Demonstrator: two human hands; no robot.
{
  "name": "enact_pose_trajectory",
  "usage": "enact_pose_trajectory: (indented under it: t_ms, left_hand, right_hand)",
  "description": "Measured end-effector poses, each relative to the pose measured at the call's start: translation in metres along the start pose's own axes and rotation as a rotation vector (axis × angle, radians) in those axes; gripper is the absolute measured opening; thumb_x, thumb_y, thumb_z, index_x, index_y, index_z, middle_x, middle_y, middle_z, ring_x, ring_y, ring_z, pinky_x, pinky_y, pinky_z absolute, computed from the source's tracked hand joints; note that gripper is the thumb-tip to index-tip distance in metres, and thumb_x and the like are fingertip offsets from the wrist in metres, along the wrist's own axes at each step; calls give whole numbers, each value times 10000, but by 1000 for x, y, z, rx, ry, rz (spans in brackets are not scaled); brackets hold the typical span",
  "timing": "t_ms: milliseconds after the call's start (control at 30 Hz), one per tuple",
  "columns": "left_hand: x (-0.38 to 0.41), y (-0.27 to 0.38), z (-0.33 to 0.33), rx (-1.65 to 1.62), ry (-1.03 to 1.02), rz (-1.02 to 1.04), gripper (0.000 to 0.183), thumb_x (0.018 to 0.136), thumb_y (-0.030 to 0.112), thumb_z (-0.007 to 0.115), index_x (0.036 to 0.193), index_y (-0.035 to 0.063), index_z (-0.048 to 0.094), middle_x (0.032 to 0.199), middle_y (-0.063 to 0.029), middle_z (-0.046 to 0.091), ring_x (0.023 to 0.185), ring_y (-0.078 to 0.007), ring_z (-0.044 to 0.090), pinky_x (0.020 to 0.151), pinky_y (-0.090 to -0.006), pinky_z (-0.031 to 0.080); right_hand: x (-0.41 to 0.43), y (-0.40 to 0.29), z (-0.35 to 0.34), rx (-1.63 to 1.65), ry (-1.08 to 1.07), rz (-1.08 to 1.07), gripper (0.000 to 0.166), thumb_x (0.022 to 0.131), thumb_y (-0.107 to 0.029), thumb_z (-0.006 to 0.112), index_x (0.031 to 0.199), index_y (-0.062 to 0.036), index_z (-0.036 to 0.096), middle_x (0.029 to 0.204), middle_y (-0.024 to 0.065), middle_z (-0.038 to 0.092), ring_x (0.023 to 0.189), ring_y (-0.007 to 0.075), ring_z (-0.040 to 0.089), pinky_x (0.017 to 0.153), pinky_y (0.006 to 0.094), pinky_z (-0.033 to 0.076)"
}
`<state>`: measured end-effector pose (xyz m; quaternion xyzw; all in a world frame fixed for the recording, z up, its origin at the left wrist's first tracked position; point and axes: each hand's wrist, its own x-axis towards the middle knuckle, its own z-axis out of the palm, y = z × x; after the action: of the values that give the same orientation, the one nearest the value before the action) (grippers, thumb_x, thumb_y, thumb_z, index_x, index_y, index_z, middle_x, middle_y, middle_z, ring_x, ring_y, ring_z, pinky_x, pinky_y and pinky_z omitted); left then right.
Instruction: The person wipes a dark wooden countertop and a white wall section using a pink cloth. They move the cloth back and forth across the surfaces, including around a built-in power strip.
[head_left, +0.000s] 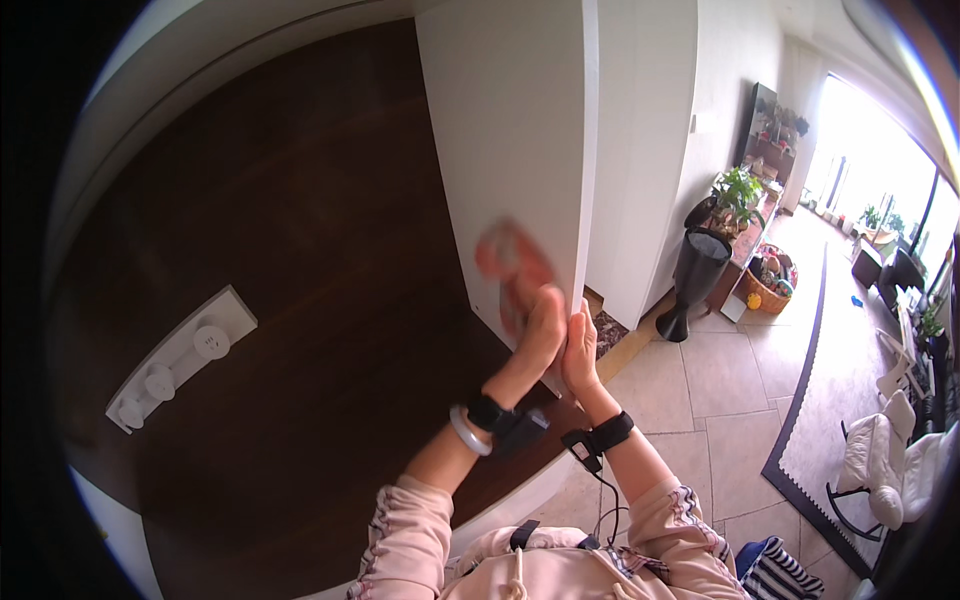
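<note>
A white cabinet door (510, 112) stands open in front of me, its narrow edge (590, 150) facing my body. My left hand (541, 322) presses a red-and-grey cloth (517, 262) against the door's left face; both are motion-blurred. On the other side, my right hand (581, 349) braces flat along the door near its edge, with its fingers pointing up. No object shows in the right hand. A dark brown interior (300, 225) opens to the left of the door.
A white strip with round socket-like fittings (184, 360) is at left. On the right are a tall black planter (694, 277), a wicker basket (769, 289), a white-cushioned rocking chair (870, 457), a pale rug (832, 390) and a striped bag (780, 574) on the tiled floor (727, 375).
</note>
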<state>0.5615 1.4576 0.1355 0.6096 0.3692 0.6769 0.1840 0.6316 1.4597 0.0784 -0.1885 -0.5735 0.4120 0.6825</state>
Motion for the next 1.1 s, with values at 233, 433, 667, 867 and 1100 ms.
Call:
enact_pose_trajectory:
  t_ms: [233,433,667,867,1100]
  left_hand:
    - [81,105,-2,430,-69,629,820,1030,717,283,1514,84,478,1689,-282,19,1574,-449,-9,1239,-582,71]
    - [-77,-34,-24,532,-63,328,91,935,50,690,1017,21,718,1577,-236,230,1391,-410,399,1134,-470,364]
    - [-66,100,-35,59,-871,-11,180,869,-37,632,1030,-28,714,1515,-121,376,1239,-275,539,1083,-397,459]
    - [-61,122,-58,517,-733,291,239,885,60,728,1121,97,743,1593,-161,297,1400,-379,346,1140,-448,403]
    - [-83,154,-113,420,-551,70,305,957,129,740,1255,195,734,1661,-154,128,1547,-378,183,1195,-518,379]
  right_hand:
    - [-24,13,-32,-74,-100,242,443,1106,-386,492,1363,-41,597,1230,34,631,1103,142,563,983,291,426]
    - [-71,-19,-64,56,130,540,290,1045,-237,550,1275,-82,633,1233,22,633,1042,97,586,897,280,472]
    - [-103,-38,-80,839,-272,509,454,1050,-252,606,1451,-62,508,1452,113,526,1318,199,537,1064,358,498]
    - [-63,-96,-67,659,-440,473,570,1007,-223,656,1517,-85,441,1483,110,518,1382,252,485,1167,396,393]
    - [54,-152,-38,-417,-548,-559,617,842,-251,791,1338,-94,460,1312,139,579,1235,284,538,1088,442,409]
